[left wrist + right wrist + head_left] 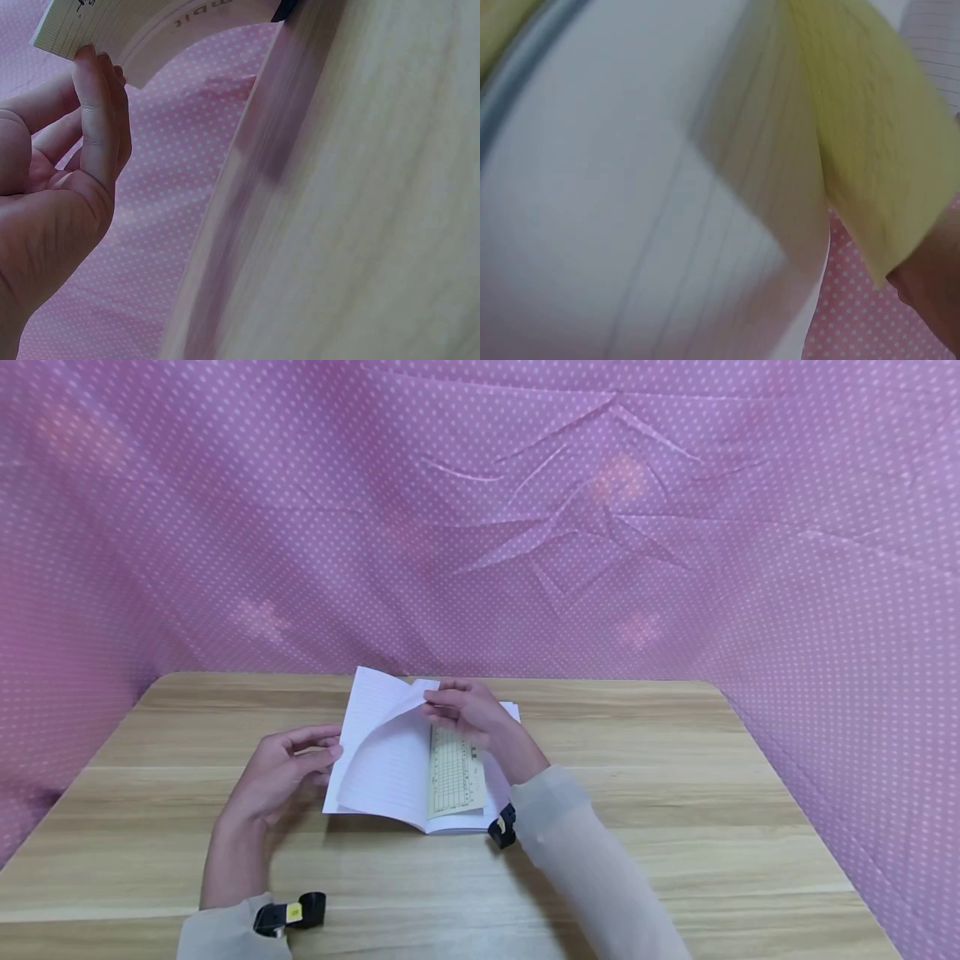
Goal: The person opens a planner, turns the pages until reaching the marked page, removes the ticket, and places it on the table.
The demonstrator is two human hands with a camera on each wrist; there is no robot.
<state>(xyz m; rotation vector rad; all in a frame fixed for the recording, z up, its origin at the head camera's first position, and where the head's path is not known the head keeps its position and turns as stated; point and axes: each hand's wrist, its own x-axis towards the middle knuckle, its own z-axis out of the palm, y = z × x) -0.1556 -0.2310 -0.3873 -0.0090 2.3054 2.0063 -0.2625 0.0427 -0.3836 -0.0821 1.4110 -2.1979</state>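
An open notebook with white lined pages is held tilted above the wooden table, its left side raised. My left hand grips the left edge between thumb and fingers. In the left wrist view, the fingertips of that hand meet the notebook's edge, and printed letters show on the cover. My right hand reaches over the right side and pinches the top corner of a curled page. Under its palm, a pale yellow printed slip with a grid stands by the fold; its yellow side looms in the right wrist view.
The wood-grain table extends around the notebook on both sides. A pink polka-dot curtain hangs behind the table and along its sides. Black wrist cameras are strapped at the left cuff and near the right cuff.
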